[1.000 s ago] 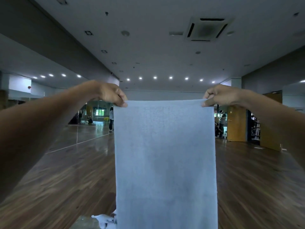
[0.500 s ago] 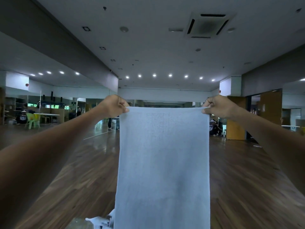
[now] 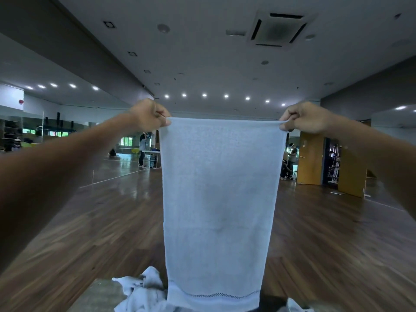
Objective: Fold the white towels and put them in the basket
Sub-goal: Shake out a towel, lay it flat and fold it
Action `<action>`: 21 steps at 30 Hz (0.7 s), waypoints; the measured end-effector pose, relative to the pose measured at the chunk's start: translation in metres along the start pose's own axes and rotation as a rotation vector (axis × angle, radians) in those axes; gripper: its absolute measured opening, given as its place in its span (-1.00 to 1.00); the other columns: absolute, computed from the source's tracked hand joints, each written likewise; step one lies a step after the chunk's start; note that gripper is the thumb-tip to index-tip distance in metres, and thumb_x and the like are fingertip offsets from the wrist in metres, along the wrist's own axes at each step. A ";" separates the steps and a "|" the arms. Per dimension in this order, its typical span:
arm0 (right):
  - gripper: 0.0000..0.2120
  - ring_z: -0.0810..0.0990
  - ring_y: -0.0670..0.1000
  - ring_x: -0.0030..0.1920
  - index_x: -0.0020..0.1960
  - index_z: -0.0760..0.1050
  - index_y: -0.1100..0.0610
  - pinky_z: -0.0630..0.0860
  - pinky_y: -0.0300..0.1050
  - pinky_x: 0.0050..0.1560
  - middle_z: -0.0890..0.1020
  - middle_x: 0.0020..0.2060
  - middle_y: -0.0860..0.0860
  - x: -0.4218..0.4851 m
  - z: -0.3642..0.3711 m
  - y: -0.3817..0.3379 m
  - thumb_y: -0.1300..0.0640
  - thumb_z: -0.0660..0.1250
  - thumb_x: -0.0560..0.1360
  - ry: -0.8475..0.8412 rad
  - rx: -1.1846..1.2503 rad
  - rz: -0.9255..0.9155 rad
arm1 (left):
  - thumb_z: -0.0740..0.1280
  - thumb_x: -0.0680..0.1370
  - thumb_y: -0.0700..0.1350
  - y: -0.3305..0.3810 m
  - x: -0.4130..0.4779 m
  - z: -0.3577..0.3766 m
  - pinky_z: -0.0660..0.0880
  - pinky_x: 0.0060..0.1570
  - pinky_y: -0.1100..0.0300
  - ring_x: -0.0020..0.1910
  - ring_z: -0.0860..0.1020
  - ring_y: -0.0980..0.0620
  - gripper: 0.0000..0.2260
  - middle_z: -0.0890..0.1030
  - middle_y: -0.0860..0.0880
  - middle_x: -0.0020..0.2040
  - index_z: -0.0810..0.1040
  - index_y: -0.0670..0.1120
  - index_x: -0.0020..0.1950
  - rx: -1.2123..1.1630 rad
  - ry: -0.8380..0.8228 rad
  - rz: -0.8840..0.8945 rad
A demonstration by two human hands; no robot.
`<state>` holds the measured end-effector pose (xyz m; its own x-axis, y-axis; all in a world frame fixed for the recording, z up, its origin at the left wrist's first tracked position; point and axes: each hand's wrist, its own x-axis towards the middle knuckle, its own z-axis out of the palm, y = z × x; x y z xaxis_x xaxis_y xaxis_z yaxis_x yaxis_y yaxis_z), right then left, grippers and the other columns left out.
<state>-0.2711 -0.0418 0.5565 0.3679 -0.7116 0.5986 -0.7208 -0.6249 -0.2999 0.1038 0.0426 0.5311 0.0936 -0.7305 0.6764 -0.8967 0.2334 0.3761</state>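
A crumpled heap of white towels (image 3: 144, 291) lay at 7 o'clock on the grey surface (image 3: 99, 296), with one white scrap (image 3: 297, 307) at 5 o'clock. Beyond, one long white terry towel (image 3: 220, 199) hung unfolded, its top corners pinched in the curled fingers of the left hand (image 3: 147, 115) and right hand (image 3: 304, 118). Either pinch slipping could drop it crooked. No basket showed.

**Both arms outstretched**

We see the left arm (image 3: 67, 167) and right arm (image 3: 382, 161) reaching forward, level with each other. The left hand (image 3: 148, 114) and right hand (image 3: 304, 118), fingers curled, each pinch a top corner of the white towel (image 3: 220, 199).
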 end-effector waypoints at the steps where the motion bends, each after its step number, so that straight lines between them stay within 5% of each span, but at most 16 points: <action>1: -0.94 0.62 0.13 0.02 -0.06 0.58 0.16 0.48 0.11 0.18 0.67 -0.11 0.11 -0.006 -0.003 -0.002 0.20 0.41 0.47 -0.081 -0.022 0.011 | 0.36 0.54 -0.11 -0.002 -0.003 -0.007 0.40 -0.06 0.26 0.00 0.55 0.02 -0.93 0.63 -0.01 -0.01 0.62 -0.08 -0.05 0.043 -0.122 -0.005; 4: -0.89 0.61 0.11 0.02 -0.02 0.58 0.16 0.42 0.12 0.22 0.67 -0.05 0.12 -0.025 -0.004 -0.008 0.16 0.40 0.47 -0.389 -0.087 0.080 | 0.43 0.45 0.05 -0.008 -0.018 -0.022 0.36 0.25 0.06 0.13 0.55 0.04 -0.81 0.67 0.05 0.02 0.66 0.00 -0.01 0.158 -0.552 -0.079; 6: -0.84 0.61 0.03 -0.05 -0.04 0.58 0.15 0.39 0.12 0.24 0.67 -0.06 0.13 -0.034 0.001 -0.009 0.13 0.45 0.40 -0.559 -0.068 0.119 | 0.52 0.27 0.21 -0.012 -0.027 -0.025 0.36 0.27 0.01 0.13 0.56 0.03 -0.62 0.68 0.07 0.02 0.68 0.04 -0.02 0.179 -0.732 -0.127; 11: -0.81 0.61 -0.08 -0.15 -0.13 0.54 0.15 0.36 -0.16 -0.17 0.66 -0.18 0.05 -0.052 0.021 -0.007 0.14 0.48 0.32 -0.776 0.029 0.177 | 0.47 0.33 0.06 -0.026 -0.045 -0.013 0.43 0.12 0.11 0.09 0.57 0.01 -0.73 0.68 0.02 0.02 0.67 0.00 -0.03 0.176 -0.883 -0.162; 15: -0.82 0.62 -0.09 -0.12 -0.09 0.52 0.15 0.39 -0.17 -0.09 0.66 -0.17 0.00 -0.069 0.044 -0.002 0.14 0.43 0.34 -0.873 0.046 0.202 | 0.50 0.16 0.33 -0.041 -0.070 0.005 0.44 0.19 0.13 0.10 0.60 0.09 -0.50 0.68 0.09 0.04 0.67 0.10 -0.03 0.203 -1.056 -0.090; 21: -0.56 0.62 0.04 0.02 0.05 0.56 0.12 0.48 -0.14 0.07 0.67 -0.09 0.01 -0.139 0.146 0.060 -0.04 0.56 0.26 -0.911 0.145 0.268 | 0.40 0.50 -0.03 -0.081 -0.146 0.064 0.45 0.05 0.31 -0.08 0.60 0.21 -0.89 0.69 0.13 -0.10 0.64 -0.02 -0.02 0.121 -1.128 -0.105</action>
<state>-0.2796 -0.0274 0.3468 0.5609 -0.7747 -0.2921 -0.7902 -0.3957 -0.4680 0.1351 0.0889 0.3616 -0.2167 -0.9177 -0.3331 -0.9490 0.1180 0.2922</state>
